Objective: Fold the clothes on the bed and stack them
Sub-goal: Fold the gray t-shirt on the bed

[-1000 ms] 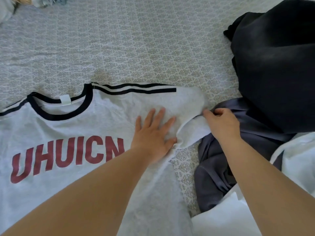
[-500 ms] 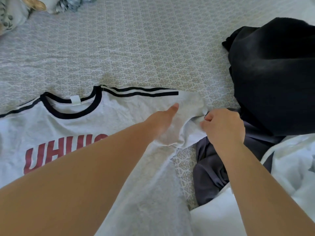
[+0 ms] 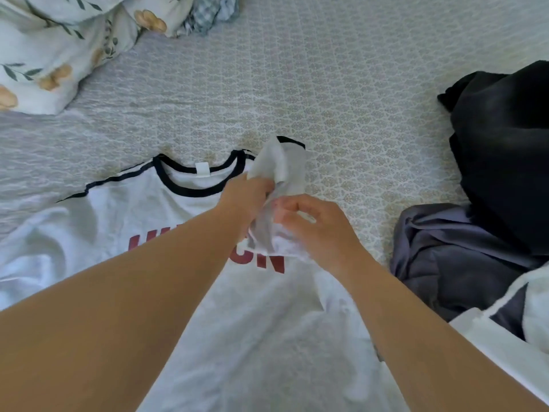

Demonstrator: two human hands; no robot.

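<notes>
The pale grey cotton T-shirt with dark neck trim and red lettering (image 3: 243,292) lies face-up on the patterned bed (image 3: 326,84). Left hand (image 3: 248,193) and right hand (image 3: 315,230) both pinch its lifted sleeve (image 3: 282,171); the shirt body lies toward eight o'clock from the fingers, the likely fold direction.

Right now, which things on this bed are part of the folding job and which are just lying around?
Part of the job:
- white T-shirt, its sleeve gripped by left hand and right hand
- black garment
- grey-blue garment
- white garment at the right edge

Just lying about:
- floral pillow
- checked cloth
- bedspread
</notes>
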